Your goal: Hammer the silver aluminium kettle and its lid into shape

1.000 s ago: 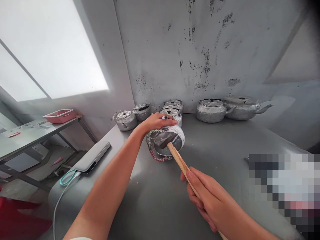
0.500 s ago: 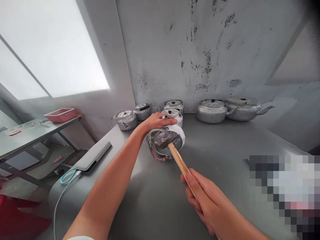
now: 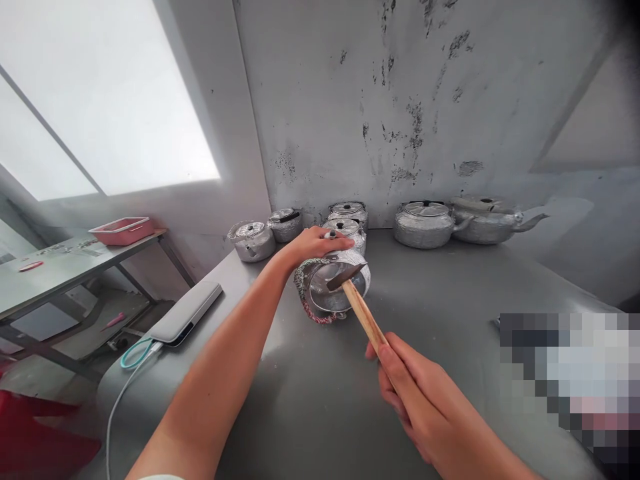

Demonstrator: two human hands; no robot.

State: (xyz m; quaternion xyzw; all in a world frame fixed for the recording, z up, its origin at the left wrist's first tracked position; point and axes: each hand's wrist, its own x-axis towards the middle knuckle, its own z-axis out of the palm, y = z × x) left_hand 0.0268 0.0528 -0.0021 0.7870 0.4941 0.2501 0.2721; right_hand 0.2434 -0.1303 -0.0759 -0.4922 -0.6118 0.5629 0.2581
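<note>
A small silver metal kettle [image 3: 321, 275] lies tipped on its side, its open mouth facing me. A red, white and green cord wraps its handle [image 3: 305, 300], which hangs at the left. My left hand [image 3: 317, 243] lies over the top of the kettle and grips it, with a short spout-like tube showing between the fingers. In my right hand [image 3: 410, 387] is a hammer [image 3: 367, 317], gripped by its wooden handle. The dark hammer head is at the kettle's mouth; I cannot tell whether it touches the metal.
Several silver kettles [image 3: 425, 227] stand along the wall at the table's back. A grey power bank [image 3: 187, 313] with a cable lies on the left. A pink basket [image 3: 123, 232] sits on a side table, above a red stool [image 3: 40, 433]. Something blurred out [image 3: 575, 373] is at the right.
The hammer head has come up from deeper inside the kettle to its mouth. My right hand has shifted slightly right. My left hand and the kettle have hardly moved.
</note>
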